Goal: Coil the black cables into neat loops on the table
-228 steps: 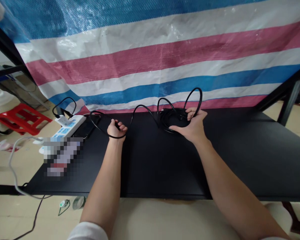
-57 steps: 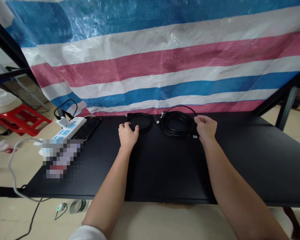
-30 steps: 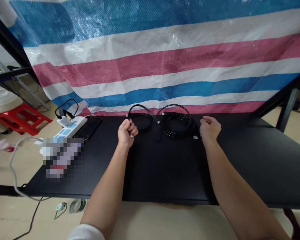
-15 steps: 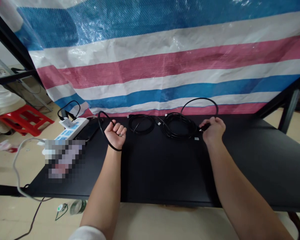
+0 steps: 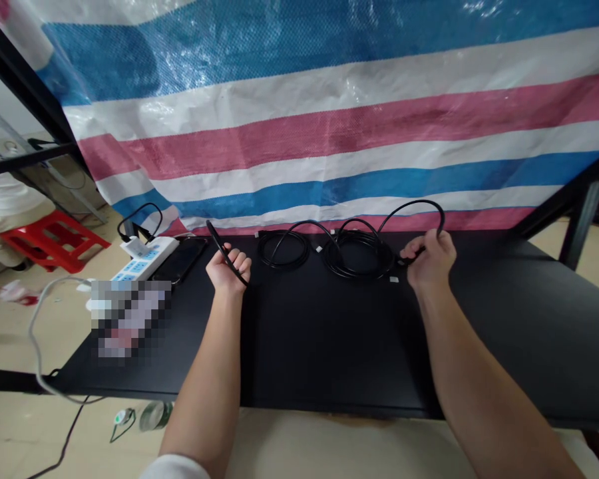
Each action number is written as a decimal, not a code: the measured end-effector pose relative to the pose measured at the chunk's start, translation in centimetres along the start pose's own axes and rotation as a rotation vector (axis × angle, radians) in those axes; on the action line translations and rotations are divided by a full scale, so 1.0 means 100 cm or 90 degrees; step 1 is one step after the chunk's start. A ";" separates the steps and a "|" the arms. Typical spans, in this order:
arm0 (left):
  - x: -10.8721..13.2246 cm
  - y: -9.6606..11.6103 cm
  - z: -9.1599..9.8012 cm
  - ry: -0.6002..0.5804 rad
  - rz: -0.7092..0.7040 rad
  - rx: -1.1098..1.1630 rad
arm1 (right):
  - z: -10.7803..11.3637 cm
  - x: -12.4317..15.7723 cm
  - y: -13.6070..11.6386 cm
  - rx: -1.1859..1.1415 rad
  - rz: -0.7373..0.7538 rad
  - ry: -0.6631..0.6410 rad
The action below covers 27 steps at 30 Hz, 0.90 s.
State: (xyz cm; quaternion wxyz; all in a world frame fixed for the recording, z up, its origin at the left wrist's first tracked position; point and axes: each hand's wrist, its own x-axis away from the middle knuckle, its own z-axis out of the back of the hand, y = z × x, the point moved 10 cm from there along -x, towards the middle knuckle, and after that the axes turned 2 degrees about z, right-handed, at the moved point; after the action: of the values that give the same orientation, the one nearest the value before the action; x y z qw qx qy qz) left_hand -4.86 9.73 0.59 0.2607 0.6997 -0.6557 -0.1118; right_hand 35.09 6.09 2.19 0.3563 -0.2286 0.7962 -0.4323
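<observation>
Two coils of black cable lie at the back of a black table (image 5: 329,339): a smaller coil (image 5: 282,247) on the left and a larger coil (image 5: 358,253) on the right. My left hand (image 5: 228,269) is closed round a strand of black cable that sticks up past my fingers, left of the smaller coil. My right hand (image 5: 428,258) pinches a cable end from the larger coil, and a loop arches up from it. A small white connector (image 5: 394,279) lies on the table near my right hand.
A white power strip (image 5: 140,258) with a plugged-in charger and a black phone (image 5: 180,259) sit at the table's left rear. A striped tarp (image 5: 329,113) hangs behind. A red stool (image 5: 54,236) and a loose grey cord (image 5: 37,332) are on the floor at left.
Both coils lay flat under my hands two seconds ago. Since then my left hand has drawn a strand leftward off the smaller coil, and my right hand has lifted a loop from the larger one.
</observation>
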 end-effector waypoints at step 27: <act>0.003 -0.027 -0.012 -0.012 0.051 -0.118 | -0.054 0.037 0.015 0.091 -0.094 -0.155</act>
State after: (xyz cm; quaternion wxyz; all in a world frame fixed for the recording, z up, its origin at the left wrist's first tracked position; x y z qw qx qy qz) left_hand -1.93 9.74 0.26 0.3225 0.6444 -0.6727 -0.1681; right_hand 28.53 7.24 1.59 0.4330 -0.3113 0.6951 -0.4822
